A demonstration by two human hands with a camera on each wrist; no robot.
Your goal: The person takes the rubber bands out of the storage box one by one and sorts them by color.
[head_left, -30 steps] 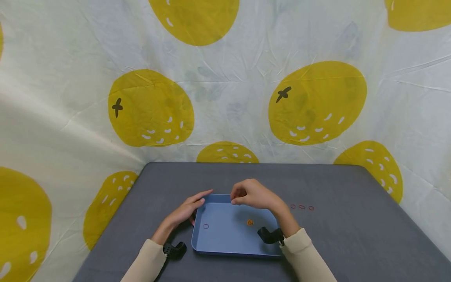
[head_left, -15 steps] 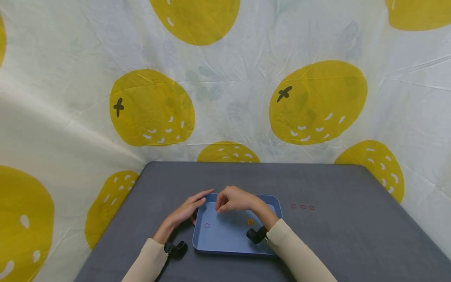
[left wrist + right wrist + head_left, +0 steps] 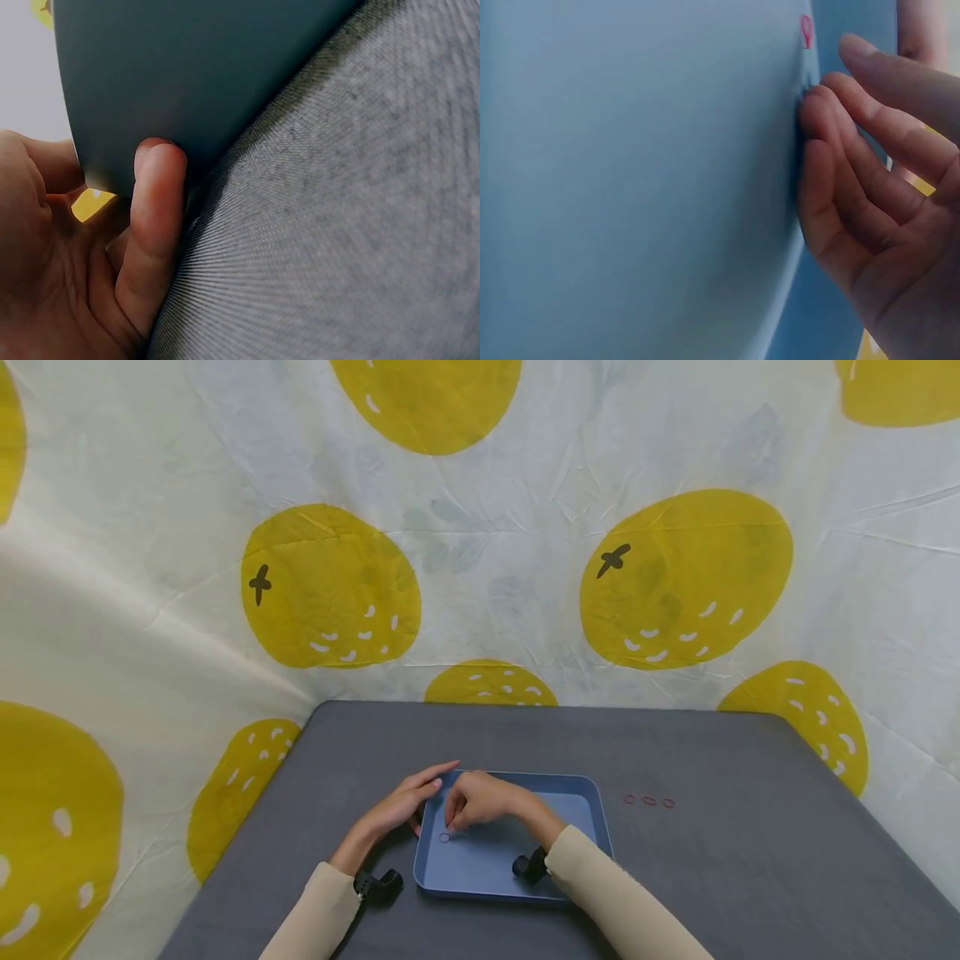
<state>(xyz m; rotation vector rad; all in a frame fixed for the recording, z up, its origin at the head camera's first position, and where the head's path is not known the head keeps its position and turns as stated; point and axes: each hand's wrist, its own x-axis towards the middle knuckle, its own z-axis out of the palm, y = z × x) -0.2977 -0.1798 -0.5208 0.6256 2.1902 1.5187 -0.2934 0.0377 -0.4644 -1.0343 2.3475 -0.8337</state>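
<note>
Our red ring (image 3: 444, 842) lies on the floor of the blue tray (image 3: 480, 872), near 9 o'clock from its centre. Our right hand (image 3: 480, 797) is just beside it at 1 o'clock, fingers loosely curled, thumb apart from index, nothing visible between them. Our left hand (image 3: 401, 806) grips the tray wall at 10 o'clock, thumb over the rim, fingers outside; we do well to keep that firm. So thin a ring probably slides, so we should straddle it with thumb and index, pinch one edge softly, and lift straight up.
</note>
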